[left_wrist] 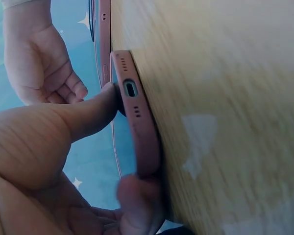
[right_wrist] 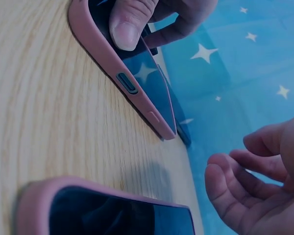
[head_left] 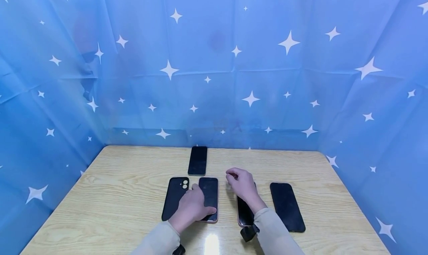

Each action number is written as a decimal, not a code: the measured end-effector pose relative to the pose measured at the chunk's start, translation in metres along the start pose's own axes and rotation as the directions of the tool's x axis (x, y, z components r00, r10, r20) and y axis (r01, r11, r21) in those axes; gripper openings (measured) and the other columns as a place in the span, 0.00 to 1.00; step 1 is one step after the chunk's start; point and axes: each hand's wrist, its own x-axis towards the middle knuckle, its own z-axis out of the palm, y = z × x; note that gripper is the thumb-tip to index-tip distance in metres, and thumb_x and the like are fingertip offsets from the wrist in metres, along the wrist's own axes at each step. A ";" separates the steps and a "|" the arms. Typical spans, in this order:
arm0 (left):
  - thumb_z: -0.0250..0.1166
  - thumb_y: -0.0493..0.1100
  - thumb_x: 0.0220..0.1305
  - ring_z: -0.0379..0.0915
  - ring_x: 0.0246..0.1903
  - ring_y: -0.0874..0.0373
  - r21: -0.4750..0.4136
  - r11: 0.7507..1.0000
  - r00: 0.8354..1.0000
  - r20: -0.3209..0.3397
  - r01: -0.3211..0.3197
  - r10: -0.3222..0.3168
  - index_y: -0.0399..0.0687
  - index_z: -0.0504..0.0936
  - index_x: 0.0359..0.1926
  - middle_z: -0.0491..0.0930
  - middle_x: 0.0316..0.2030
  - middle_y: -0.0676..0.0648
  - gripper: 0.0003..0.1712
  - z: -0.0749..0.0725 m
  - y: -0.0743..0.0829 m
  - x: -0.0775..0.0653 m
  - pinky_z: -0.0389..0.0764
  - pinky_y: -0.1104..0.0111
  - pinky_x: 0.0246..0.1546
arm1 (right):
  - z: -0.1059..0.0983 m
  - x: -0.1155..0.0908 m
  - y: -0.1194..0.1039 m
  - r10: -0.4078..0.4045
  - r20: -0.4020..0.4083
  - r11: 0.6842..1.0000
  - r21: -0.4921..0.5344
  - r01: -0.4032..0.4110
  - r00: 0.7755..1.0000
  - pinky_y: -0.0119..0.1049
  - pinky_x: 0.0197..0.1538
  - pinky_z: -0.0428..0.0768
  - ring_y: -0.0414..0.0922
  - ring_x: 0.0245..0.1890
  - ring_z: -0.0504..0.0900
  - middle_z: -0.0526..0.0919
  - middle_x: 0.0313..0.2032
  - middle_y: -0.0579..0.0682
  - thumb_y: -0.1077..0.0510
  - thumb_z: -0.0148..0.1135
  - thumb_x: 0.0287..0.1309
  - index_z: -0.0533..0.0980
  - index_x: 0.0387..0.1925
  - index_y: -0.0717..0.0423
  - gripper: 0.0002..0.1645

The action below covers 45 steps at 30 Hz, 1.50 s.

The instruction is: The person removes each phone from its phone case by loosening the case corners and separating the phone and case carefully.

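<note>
The left hand (head_left: 191,206) pinches a pink-cased phone (head_left: 210,199) — its thumb (head_left: 210,210) skidding on the screen (head_left: 210,190) could let it slip — while the loosely curled right hand (head_left: 244,185) holds nothing.

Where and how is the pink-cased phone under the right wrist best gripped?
Probably by both long edges of the pink-cased phone, about mid-length, coming from above with the thumb opposite the fingers. It lies flat, so its underside looks hard to reach, and bare table flanks both long sides. The right hand covers its far end in the head view.
</note>
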 end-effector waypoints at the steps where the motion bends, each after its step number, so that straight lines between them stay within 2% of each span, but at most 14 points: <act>1: 0.83 0.61 0.47 0.81 0.35 0.42 -0.002 1.000 1.000 0.002 0.002 -0.002 0.21 0.68 0.59 0.79 0.34 0.34 0.56 0.000 -0.001 0.000 0.85 0.52 0.32 | 0.000 0.000 0.001 -0.001 -0.001 1.000 0.003 0.001 1.000 0.45 0.41 0.86 0.46 0.37 0.85 0.88 0.37 0.49 0.61 0.60 0.70 0.85 0.50 0.61 0.13; 6: 0.82 0.63 0.46 0.77 0.35 0.45 0.002 1.000 1.000 0.010 -0.005 0.005 0.28 0.78 0.47 0.79 0.34 0.38 0.44 -0.002 -0.001 0.001 0.83 0.54 0.30 | 0.000 0.002 0.003 0.000 -0.003 0.999 0.033 0.000 1.000 0.40 0.36 0.85 0.42 0.32 0.83 0.87 0.35 0.50 0.62 0.60 0.70 0.85 0.49 0.62 0.12; 9: 0.82 0.63 0.46 0.77 0.37 0.44 -0.007 1.000 1.000 0.006 -0.017 0.017 0.31 0.81 0.45 0.79 0.36 0.39 0.42 -0.002 -0.001 0.000 0.83 0.53 0.32 | -0.001 0.004 0.003 0.003 -0.006 0.999 0.045 -0.003 1.000 0.38 0.35 0.84 0.42 0.30 0.83 0.87 0.35 0.50 0.62 0.61 0.69 0.85 0.48 0.63 0.12; 14: 0.81 0.57 0.51 0.82 0.38 0.41 -0.137 0.990 1.000 0.009 -0.014 0.015 0.20 0.71 0.60 0.82 0.37 0.33 0.51 0.000 -0.002 0.001 0.86 0.49 0.37 | -0.001 0.005 0.004 0.018 -0.003 0.997 0.070 -0.018 1.000 0.36 0.32 0.84 0.43 0.30 0.85 0.87 0.35 0.51 0.63 0.61 0.69 0.85 0.48 0.64 0.12; 17: 0.77 0.49 0.59 0.83 0.32 0.43 -0.229 0.973 0.999 0.014 -0.026 0.030 0.19 0.67 0.60 0.82 0.34 0.33 0.44 0.001 -0.003 0.002 0.86 0.51 0.37 | -0.002 0.006 0.004 0.024 -0.005 0.996 0.081 -0.024 1.000 0.35 0.31 0.84 0.44 0.30 0.85 0.88 0.35 0.52 0.63 0.61 0.69 0.85 0.48 0.65 0.12; 19: 0.74 0.44 0.62 0.82 0.29 0.46 -0.270 0.961 0.999 0.003 -0.052 0.055 0.21 0.69 0.55 0.81 0.33 0.35 0.34 0.001 -0.004 0.002 0.86 0.54 0.36 | -0.002 0.006 0.004 0.023 -0.006 0.996 0.084 -0.023 1.000 0.35 0.32 0.84 0.45 0.30 0.86 0.88 0.34 0.52 0.63 0.61 0.69 0.85 0.48 0.65 0.12; 22: 0.68 0.38 0.66 0.79 0.23 0.51 -0.358 0.930 0.996 0.005 -0.082 0.090 0.26 0.71 0.47 0.78 0.30 0.39 0.20 -0.003 -0.004 0.001 0.84 0.59 0.31 | -0.002 0.006 0.003 0.020 -0.008 0.996 0.086 -0.019 1.000 0.36 0.33 0.84 0.47 0.31 0.87 0.88 0.34 0.52 0.63 0.61 0.69 0.85 0.48 0.65 0.13; 25: 0.65 0.35 0.68 0.78 0.17 0.52 -0.430 0.898 0.994 0.016 -0.092 0.109 0.30 0.70 0.42 0.76 0.28 0.40 0.13 -0.006 -0.004 -0.001 0.83 0.64 0.25 | -0.003 0.006 0.002 0.023 -0.006 0.996 0.089 -0.022 1.000 0.36 0.33 0.84 0.49 0.32 0.87 0.88 0.34 0.52 0.63 0.61 0.69 0.84 0.49 0.66 0.13; 27: 0.64 0.34 0.70 0.78 0.15 0.52 -0.455 0.886 0.993 0.019 -0.094 0.116 0.30 0.70 0.41 0.76 0.28 0.41 0.11 -0.006 -0.005 -0.002 0.82 0.65 0.21 | -0.004 0.006 0.002 0.025 -0.006 0.995 0.094 -0.025 1.000 0.36 0.33 0.84 0.51 0.32 0.87 0.88 0.34 0.54 0.63 0.61 0.69 0.84 0.49 0.66 0.13; 31: 0.64 0.33 0.71 0.78 0.19 0.53 -0.484 0.869 0.993 -0.003 -0.104 0.117 0.32 0.70 0.43 0.76 0.30 0.41 0.10 -0.007 -0.006 -0.005 0.82 0.66 0.20 | -0.005 0.007 0.001 0.016 -0.004 0.995 0.100 -0.016 1.000 0.37 0.34 0.85 0.53 0.32 0.87 0.88 0.35 0.58 0.63 0.60 0.70 0.84 0.49 0.67 0.13; 34: 0.62 0.32 0.72 0.79 0.19 0.54 -0.544 0.833 0.993 -0.012 -0.102 0.114 0.32 0.69 0.45 0.76 0.31 0.40 0.10 -0.009 -0.006 -0.008 0.83 0.64 0.17 | -0.007 0.007 0.000 0.021 -0.001 0.994 0.108 -0.021 1.000 0.40 0.36 0.87 0.55 0.34 0.88 0.88 0.36 0.59 0.62 0.59 0.71 0.84 0.50 0.67 0.14; 38: 0.61 0.32 0.73 0.79 0.16 0.53 -0.639 0.762 0.992 -0.013 -0.103 0.124 0.33 0.68 0.48 0.76 0.31 0.41 0.09 -0.014 -0.004 -0.011 0.85 0.60 0.15 | -0.009 0.007 -0.002 0.054 0.007 0.989 0.136 -0.055 0.998 0.41 0.38 0.89 0.55 0.37 0.88 0.88 0.38 0.56 0.59 0.57 0.74 0.83 0.51 0.65 0.16; 41: 0.60 0.32 0.74 0.80 0.17 0.53 -0.678 0.726 0.990 -0.025 -0.119 0.138 0.34 0.68 0.50 0.79 0.31 0.42 0.10 -0.018 -0.002 -0.012 0.86 0.57 0.17 | -0.010 0.008 -0.005 0.076 0.011 0.978 0.193 -0.077 0.997 0.43 0.39 0.89 0.54 0.37 0.88 0.88 0.38 0.56 0.56 0.54 0.77 0.83 0.51 0.65 0.17; 45: 0.58 0.32 0.75 0.83 0.22 0.52 -0.721 0.682 0.989 -0.031 -0.124 0.146 0.34 0.67 0.54 0.83 0.35 0.40 0.12 -0.021 0.001 -0.013 0.88 0.54 0.19 | -0.011 0.011 -0.012 0.095 0.007 0.952 0.290 -0.093 0.995 0.50 0.42 0.90 0.51 0.35 0.87 0.87 0.36 0.57 0.55 0.52 0.79 0.83 0.46 0.66 0.19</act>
